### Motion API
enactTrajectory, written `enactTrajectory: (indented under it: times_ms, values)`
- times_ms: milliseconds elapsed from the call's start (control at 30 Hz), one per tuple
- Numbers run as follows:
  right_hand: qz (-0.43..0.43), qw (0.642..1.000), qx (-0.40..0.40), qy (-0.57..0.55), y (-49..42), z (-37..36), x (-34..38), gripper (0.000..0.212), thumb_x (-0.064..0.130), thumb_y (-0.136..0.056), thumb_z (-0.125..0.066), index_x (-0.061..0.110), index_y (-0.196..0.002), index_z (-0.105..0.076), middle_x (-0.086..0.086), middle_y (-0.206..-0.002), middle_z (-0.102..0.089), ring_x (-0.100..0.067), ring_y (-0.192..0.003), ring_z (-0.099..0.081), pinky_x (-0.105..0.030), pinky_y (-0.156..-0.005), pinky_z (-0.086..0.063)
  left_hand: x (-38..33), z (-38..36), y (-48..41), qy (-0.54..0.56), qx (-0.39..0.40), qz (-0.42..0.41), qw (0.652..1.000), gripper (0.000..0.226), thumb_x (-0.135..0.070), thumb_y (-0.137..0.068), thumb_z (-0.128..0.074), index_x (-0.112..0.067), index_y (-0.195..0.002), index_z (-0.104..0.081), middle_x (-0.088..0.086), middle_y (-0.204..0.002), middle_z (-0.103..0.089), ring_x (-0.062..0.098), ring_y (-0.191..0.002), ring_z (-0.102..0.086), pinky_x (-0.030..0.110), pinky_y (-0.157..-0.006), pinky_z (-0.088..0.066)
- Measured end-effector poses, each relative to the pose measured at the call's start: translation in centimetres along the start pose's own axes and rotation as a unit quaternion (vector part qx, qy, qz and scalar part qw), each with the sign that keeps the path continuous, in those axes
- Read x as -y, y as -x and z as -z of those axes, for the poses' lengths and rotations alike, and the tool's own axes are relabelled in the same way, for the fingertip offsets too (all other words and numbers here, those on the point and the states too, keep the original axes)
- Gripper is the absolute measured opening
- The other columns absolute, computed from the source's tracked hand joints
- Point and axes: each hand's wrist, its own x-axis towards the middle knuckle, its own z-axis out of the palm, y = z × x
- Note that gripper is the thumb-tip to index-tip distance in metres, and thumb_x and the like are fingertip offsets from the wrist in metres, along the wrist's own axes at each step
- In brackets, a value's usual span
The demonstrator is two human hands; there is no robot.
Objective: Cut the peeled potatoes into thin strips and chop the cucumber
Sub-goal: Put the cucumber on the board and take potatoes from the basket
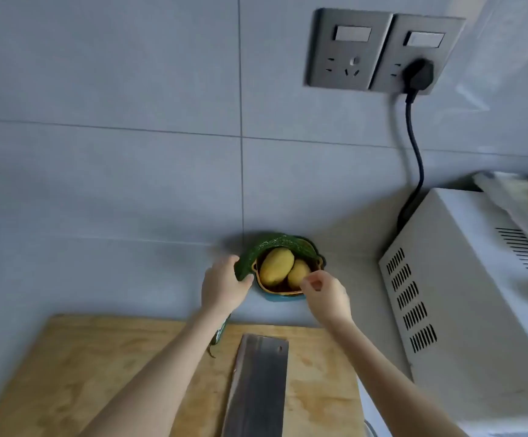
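Two potatoes point(276, 266) lie in the bowl point(283, 297); left hand point(223, 287) grips the cucumber point(275, 244); right hand point(327, 296) curled, grasp unclear.

Left hand point(224, 287), right hand point(325, 298): both curled

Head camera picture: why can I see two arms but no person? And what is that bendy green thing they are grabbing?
The camera sits on the person's head and looks down, so you see only their arms, as if you were them. There is just this one picture. The left hand grips one end of a cucumber, which curves over a bowl by the wall. In the bowl lie a big potato and a smaller potato, both peeled. The right hand reaches towards the smaller potato with curled fingers; whether it holds anything is unclear. Nearer to you lies a wooden cutting board with a wide knife on it. The white box on the right is a microwave.
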Motion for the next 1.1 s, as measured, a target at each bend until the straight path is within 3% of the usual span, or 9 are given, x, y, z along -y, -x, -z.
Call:
enactTrajectory:
  times_ms: [100,167,367,633,833,967,1100]
  values:
    - [-0.009,1.000,0.001,0.014,-1.4,-0.9,-0.6,0.019,0.025,-0.091,-0.051,0.018,-0.105,-0.062,0.004,-0.093,-0.062,-0.015,-0.088,-0.055,-0.025,-0.071,-0.041,0.4,-1.2,-1.9,-0.016,0.022,0.034,0.999,0.068,-0.041,-0.086,-0.062,-0.018,-0.143,-0.034,0.010,-0.136,-0.047,0.031,-0.122,-0.047,0.035,-0.092,-0.042]
    - [-0.010,1.000,0.000,0.019,-1.8,-1.1,-1.0,0.020,0.025,-0.091,-0.052,0.018,-0.106,-0.062,0.006,-0.092,-0.059,-0.013,-0.087,-0.054,-0.024,-0.071,-0.040,0.8,-1.8,-2.9,0.012,0.037,0.038,0.999,0.072,-0.040,-0.085,-0.065,-0.019,-0.145,-0.031,0.007,-0.138,-0.049,0.029,-0.123,-0.049,0.035,-0.092,-0.043]
    - [-0.025,0.999,-0.019,0.012,-1.9,-1.4,-1.3,0.017,0.023,-0.090,-0.055,0.018,-0.105,-0.063,0.006,-0.092,-0.061,-0.014,-0.091,-0.058,-0.026,-0.074,-0.045,1.2,-1.8,-3.9,0.097,0.014,0.003,0.995,0.044,-0.023,-0.079,-0.075,-0.013,-0.120,-0.062,0.004,-0.106,-0.070,0.026,-0.100,-0.063,0.031,-0.080,-0.049]
    - [-0.008,0.998,-0.057,-0.011,0.3,-0.9,0.5,0.017,0.023,-0.090,-0.056,0.017,-0.103,-0.064,0.005,-0.090,-0.061,-0.014,-0.087,-0.057,-0.028,-0.074,-0.046,2.3,5.6,-1.1,0.178,0.024,0.006,0.984,0.036,-0.020,-0.075,-0.078,-0.017,-0.108,-0.066,-0.005,-0.087,-0.064,0.017,-0.083,-0.062,0.025,-0.070,-0.043]
    - [0.008,0.999,-0.036,-0.028,4.3,-2.3,1.4,0.014,0.020,-0.088,-0.057,0.016,-0.098,-0.065,0.001,-0.088,-0.064,-0.018,-0.087,-0.059,-0.036,-0.079,-0.050,10.7,12.5,5.1,0.176,0.071,0.109,0.976,0.037,-0.015,-0.069,-0.083,-0.025,-0.099,-0.065,0.000,-0.082,-0.072,0.017,-0.075,-0.069,0.034,-0.076,-0.053]
    - [0.008,1.000,0.019,-0.018,6.2,-4.7,2.0,0.014,0.020,-0.088,-0.058,0.014,-0.097,-0.065,-0.002,-0.088,-0.065,-0.020,-0.086,-0.060,-0.036,-0.077,-0.050,16.7,14.9,10.1,0.150,0.079,0.184,0.968,0.034,-0.003,-0.071,-0.080,-0.011,-0.101,-0.064,0.007,-0.091,-0.069,0.017,-0.075,-0.064,0.025,-0.066,-0.047]
    - [0.002,0.999,0.053,0.002,7.1,-7.3,2.4,0.015,0.019,-0.088,-0.058,0.013,-0.099,-0.064,0.000,-0.090,-0.063,-0.020,-0.089,-0.059,-0.033,-0.077,-0.047,21.1,14.5,13.4,0.106,0.092,0.228,0.963,0.034,-0.009,-0.070,-0.081,-0.021,-0.098,-0.067,-0.001,-0.093,-0.070,0.019,-0.084,-0.066,0.032,-0.077,-0.050]
